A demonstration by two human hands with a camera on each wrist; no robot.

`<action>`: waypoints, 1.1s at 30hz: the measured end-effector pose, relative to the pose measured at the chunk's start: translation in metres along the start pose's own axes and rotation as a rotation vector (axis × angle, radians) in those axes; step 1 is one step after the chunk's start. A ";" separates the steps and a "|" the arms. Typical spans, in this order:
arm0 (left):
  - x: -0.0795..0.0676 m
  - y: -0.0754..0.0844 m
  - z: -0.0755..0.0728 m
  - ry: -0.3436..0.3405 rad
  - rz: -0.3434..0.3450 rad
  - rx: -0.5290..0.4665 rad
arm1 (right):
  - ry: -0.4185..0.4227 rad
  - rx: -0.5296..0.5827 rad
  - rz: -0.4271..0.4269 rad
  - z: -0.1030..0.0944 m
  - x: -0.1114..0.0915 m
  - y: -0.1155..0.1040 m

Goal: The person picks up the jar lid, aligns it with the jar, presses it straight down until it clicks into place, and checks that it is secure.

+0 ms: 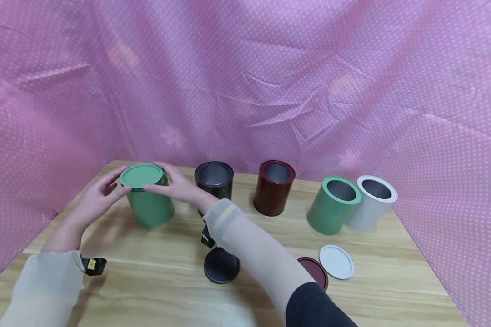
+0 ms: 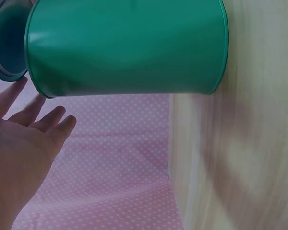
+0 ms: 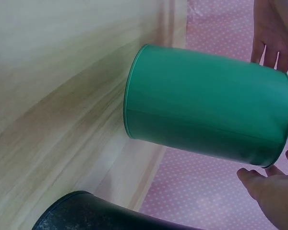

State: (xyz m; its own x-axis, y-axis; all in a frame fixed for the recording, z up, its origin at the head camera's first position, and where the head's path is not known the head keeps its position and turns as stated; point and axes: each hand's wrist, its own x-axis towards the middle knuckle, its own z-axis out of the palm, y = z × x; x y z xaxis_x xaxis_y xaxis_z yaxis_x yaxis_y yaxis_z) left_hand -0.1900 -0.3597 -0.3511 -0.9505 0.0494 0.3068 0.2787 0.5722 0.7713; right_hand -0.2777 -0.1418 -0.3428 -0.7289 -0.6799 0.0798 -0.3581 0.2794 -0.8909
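Observation:
A green can point(image 1: 151, 210) stands upright at the table's left end. Over its top is a round green lid point(image 1: 141, 176), held between both hands. My left hand point(image 1: 91, 203) holds the lid's left edge, thumb in front and fingers behind. The right hand point(image 1: 181, 187) has the opposite edge, thumb at the front and fingers toward the back. In the left wrist view the lid's hollow underside point(image 2: 10, 40) shows, tilted and partly off the can's top rim. Whether its edge touches the rim, I cannot tell.
Right of the green can stand a black can point(image 1: 214, 175), a dark red can point(image 1: 273, 193), a second green can point(image 1: 327, 211) and a white can point(image 1: 364, 213), all open-topped. A black lid point(image 1: 222, 265), a dark red lid point(image 1: 314, 272) and a white lid point(image 1: 336, 262) lie nearer. Pink curtain point(image 1: 245, 91) surrounds the table.

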 end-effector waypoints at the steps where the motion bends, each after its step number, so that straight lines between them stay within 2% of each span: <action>1: 0.000 0.000 -0.001 -0.005 -0.004 -0.001 | -0.001 -0.007 0.000 0.000 0.001 0.000; 5: 0.000 -0.001 -0.003 -0.026 -0.030 -0.007 | -0.005 -0.025 -0.016 0.001 0.003 0.001; 9: 0.000 -0.003 -0.004 -0.063 -0.091 -0.011 | -0.012 -0.036 -0.015 0.002 0.004 0.002; 17: 0.001 0.000 -0.007 -0.124 -0.174 -0.017 | -0.028 0.002 0.019 0.000 0.004 0.002; 23: 0.003 0.004 -0.008 -0.158 -0.241 -0.048 | -0.042 0.043 -0.019 -0.002 0.006 0.004; 28: 0.006 0.002 -0.006 -0.175 -0.251 -0.076 | -0.031 0.036 -0.007 -0.003 0.006 0.004; 33: 0.002 0.001 -0.005 -0.188 -0.274 -0.080 | -0.055 0.049 0.005 0.000 0.003 0.006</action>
State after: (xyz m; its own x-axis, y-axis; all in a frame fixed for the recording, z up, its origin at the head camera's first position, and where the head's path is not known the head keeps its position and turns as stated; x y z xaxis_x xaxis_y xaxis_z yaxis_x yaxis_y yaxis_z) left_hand -0.1912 -0.3634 -0.3465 -0.9982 0.0570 -0.0209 0.0117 0.5193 0.8545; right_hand -0.2825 -0.1423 -0.3477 -0.6972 -0.7150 0.0519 -0.3245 0.2502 -0.9122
